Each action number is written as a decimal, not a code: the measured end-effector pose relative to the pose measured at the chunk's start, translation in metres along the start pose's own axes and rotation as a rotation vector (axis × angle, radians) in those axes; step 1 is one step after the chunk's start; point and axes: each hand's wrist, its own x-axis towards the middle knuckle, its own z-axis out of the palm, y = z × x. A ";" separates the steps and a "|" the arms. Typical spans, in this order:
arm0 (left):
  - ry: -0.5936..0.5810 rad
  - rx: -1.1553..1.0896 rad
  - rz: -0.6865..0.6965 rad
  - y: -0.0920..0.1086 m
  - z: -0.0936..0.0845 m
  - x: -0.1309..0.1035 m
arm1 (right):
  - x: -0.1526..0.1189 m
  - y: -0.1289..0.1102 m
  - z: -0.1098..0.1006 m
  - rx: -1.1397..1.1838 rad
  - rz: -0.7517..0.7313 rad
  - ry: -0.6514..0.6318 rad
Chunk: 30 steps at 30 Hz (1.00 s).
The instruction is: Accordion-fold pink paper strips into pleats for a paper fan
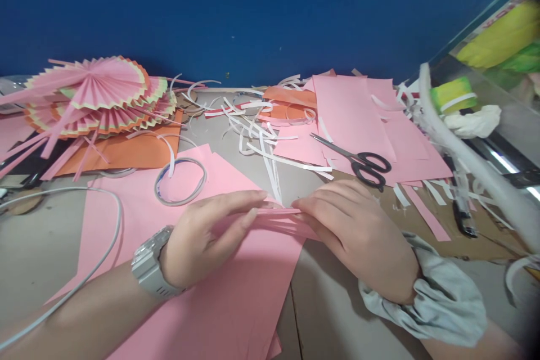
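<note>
Between my two hands runs a narrow pleated strip of pink paper [278, 212], its folds stacked toward me. My left hand [211, 230], with a grey watch [154, 264] on the wrist, pinches its left part between thumb and fingers. At its right end my right hand [350, 230] grips the folds; a pale scrunchie [426, 292] circles that wrist. Beneath them lie large pink sheets [236, 287]. A roll of tape [181, 182] rests on the sheets beyond my left hand. Black-handled scissors [358, 158] lie past my right hand.
Pleated paper rosettes [101, 84] are piled at the back left on an orange sheet [126, 149]. White paper strips [253, 129] litter the middle. More pink sheets [346, 107] lie at the back right, near a utility knife [463, 216]. A white cable [116, 219] crosses my left forearm.
</note>
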 end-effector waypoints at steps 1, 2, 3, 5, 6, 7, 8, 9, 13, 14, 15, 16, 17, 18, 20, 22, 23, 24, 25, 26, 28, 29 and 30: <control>-0.015 -0.005 -0.004 0.000 0.000 0.000 | 0.000 0.000 0.000 0.004 -0.003 -0.007; -0.034 0.002 -0.013 0.000 0.000 0.001 | 0.000 0.000 0.001 0.009 -0.008 -0.014; -0.053 0.018 -0.026 0.001 0.000 0.001 | 0.000 0.000 0.002 0.014 -0.014 -0.019; -0.068 0.064 -0.049 0.001 0.002 0.001 | 0.001 -0.001 0.004 0.027 -0.020 -0.026; -0.061 0.082 -0.056 0.001 0.003 0.001 | 0.002 -0.002 0.005 0.036 -0.017 -0.029; -0.058 0.088 -0.054 0.001 0.004 0.001 | 0.002 -0.004 0.006 0.047 -0.011 -0.029; -0.060 0.088 -0.042 0.001 0.006 0.001 | 0.003 -0.006 0.007 0.060 -0.008 -0.029; -0.069 0.087 -0.019 0.001 0.007 0.000 | 0.004 -0.007 0.008 0.072 -0.015 -0.026; -0.129 0.153 0.097 -0.001 0.010 -0.003 | 0.005 -0.013 0.012 0.114 -0.093 -0.049; -0.132 0.177 0.101 -0.001 0.010 -0.003 | 0.005 -0.013 0.012 0.119 -0.107 -0.058; -0.137 0.193 0.088 -0.001 0.010 -0.003 | 0.005 -0.013 0.012 0.122 -0.115 -0.064; -0.149 0.199 0.059 -0.001 0.009 -0.003 | 0.005 -0.012 0.012 0.121 -0.117 -0.064; -0.165 0.197 0.021 -0.001 0.009 -0.002 | 0.004 -0.011 0.012 0.117 -0.115 -0.062; -0.189 0.185 -0.018 0.000 0.009 -0.002 | 0.004 -0.011 0.012 0.110 -0.111 -0.061; -0.237 0.156 -0.068 0.000 0.008 -0.001 | 0.004 -0.010 0.012 0.100 -0.099 -0.065; -0.259 0.143 -0.061 -0.001 0.008 0.000 | 0.005 -0.010 0.012 0.104 -0.083 -0.063; -0.260 0.144 -0.042 -0.001 0.008 0.000 | 0.005 -0.010 0.012 0.109 -0.071 -0.059; -0.258 0.150 -0.022 -0.002 0.009 0.000 | 0.005 -0.010 0.012 0.112 -0.053 -0.053; -0.250 0.158 -0.006 -0.003 0.009 0.001 | 0.005 -0.010 0.012 0.113 -0.034 -0.047; -0.241 0.164 0.004 -0.003 0.009 0.001 | 0.005 -0.010 0.011 0.108 -0.014 -0.042; -0.213 0.174 0.008 -0.005 0.008 0.001 | 0.005 -0.008 0.009 0.090 0.021 -0.033; -0.197 0.177 0.006 -0.006 0.007 0.002 | 0.006 -0.006 0.008 0.078 0.035 -0.031; -0.182 0.181 0.003 -0.006 0.005 0.002 | 0.006 -0.005 0.007 0.063 0.049 -0.027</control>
